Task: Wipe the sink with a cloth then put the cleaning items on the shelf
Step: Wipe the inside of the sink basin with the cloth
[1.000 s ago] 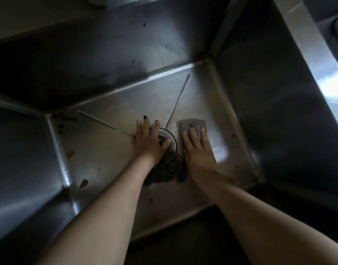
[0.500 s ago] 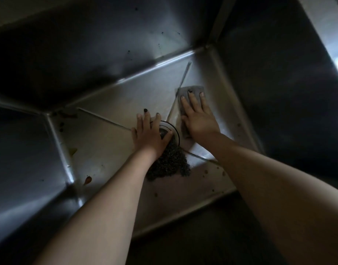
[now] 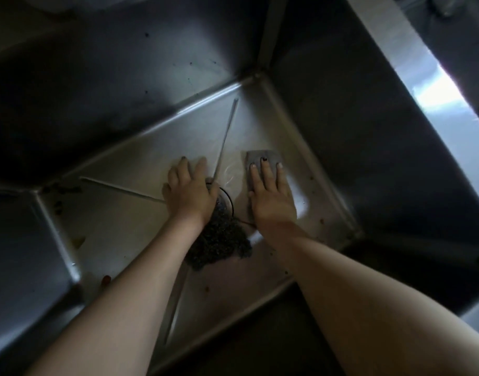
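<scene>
Both my arms reach down into a deep steel sink (image 3: 129, 213). My right hand (image 3: 270, 196) lies flat with straight fingers on a small grey cloth (image 3: 262, 156), pressing it onto the sink floor right of the drain (image 3: 228, 204). My left hand (image 3: 189, 191) rests flat on the floor over the drain's left side. A dark, coarse scouring pad (image 3: 219, 242) lies just below the drain, between my wrists, partly under my left wrist.
Brown food specks (image 3: 79, 241) dot the floor at the left wall and near the right corner (image 3: 321, 220). Steep steel walls close in on all sides; the bright rim (image 3: 436, 93) runs along the upper right.
My right hand has slid the cloth back toward me from the far corner to beside the drain. My left hand stays by the drain.
</scene>
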